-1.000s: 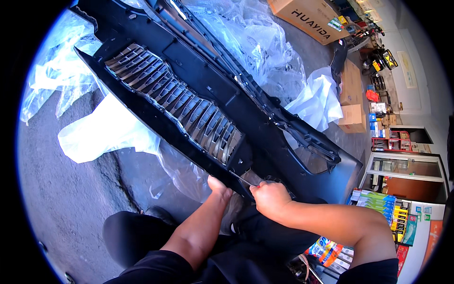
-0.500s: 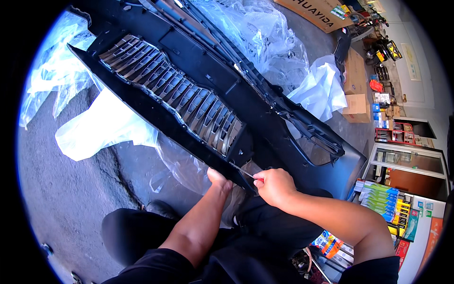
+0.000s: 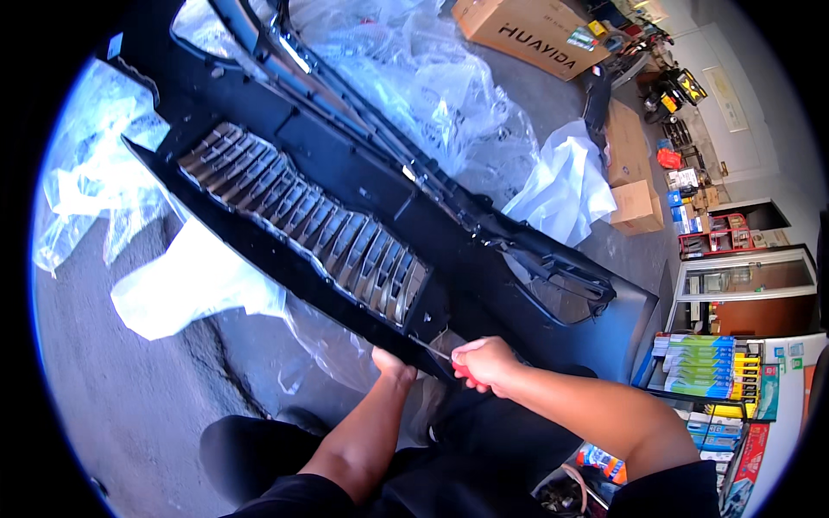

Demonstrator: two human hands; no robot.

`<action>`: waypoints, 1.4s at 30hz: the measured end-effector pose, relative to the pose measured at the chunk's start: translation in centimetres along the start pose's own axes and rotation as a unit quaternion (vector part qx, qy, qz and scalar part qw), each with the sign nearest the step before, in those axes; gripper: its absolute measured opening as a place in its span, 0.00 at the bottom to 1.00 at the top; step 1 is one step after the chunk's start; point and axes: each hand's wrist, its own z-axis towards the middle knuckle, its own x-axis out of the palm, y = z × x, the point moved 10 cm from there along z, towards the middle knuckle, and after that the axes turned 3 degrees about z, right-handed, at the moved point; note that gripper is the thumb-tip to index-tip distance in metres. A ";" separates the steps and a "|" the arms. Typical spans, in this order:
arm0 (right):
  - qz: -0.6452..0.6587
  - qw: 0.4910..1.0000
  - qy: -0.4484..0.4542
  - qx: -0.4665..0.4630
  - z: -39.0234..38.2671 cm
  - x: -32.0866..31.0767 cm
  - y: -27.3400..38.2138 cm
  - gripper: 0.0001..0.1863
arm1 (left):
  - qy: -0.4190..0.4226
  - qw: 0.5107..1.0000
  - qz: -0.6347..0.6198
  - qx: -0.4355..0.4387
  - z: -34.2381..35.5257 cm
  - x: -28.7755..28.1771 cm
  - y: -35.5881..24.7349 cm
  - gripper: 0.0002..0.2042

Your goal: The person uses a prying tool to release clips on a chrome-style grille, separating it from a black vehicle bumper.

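A large black car bumper (image 3: 466, 268) lies slantwise before me, inner side up, with a chrome-barred grille (image 3: 311, 220) set in it. My right hand (image 3: 489, 363) is closed round the red handle of a screwdriver (image 3: 464, 371). The thin metal shaft points left and away, its tip at the bumper's edge just past the near end of the grille. What the tip touches is too small to tell. At that same near edge, my left hand (image 3: 395, 366) grips the rim, with its fingers partly hidden under it.
Clear plastic wrapping (image 3: 432, 95) lies on the floor beyond the bumper, and white sheeting (image 3: 199, 281) to its left. Cardboard boxes (image 3: 637, 207) stand at the far right. Near right is a shelf of packaged goods (image 3: 701, 367). My bent knees are close below the bumper.
My view has shifted, so the bumper and both hands sit lower in the picture. More of the red screwdriver handle shows under my right hand. My left hand stays on the rim.
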 end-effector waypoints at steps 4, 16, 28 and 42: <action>-0.027 0.999 0.032 -0.014 0.8 -1.0 -0.3 0.17 | 0.059 0.998 -0.001 0.011 2.5 -0.8 -0.4 0.20; 0.011 0.948 -0.048 -0.314 2.4 -19.3 5.8 0.18 | 0.108 0.993 0.050 0.005 -1.8 2.1 -8.2 0.57; 0.112 0.917 0.158 -0.348 16.8 -15.3 5.0 0.20 | -0.010 0.970 0.203 0.132 -0.7 2.2 -9.7 0.32; 0.157 0.898 0.205 -0.356 23.2 -13.2 5.8 0.19 | -0.092 0.965 0.222 0.109 0.3 0.1 -9.9 0.20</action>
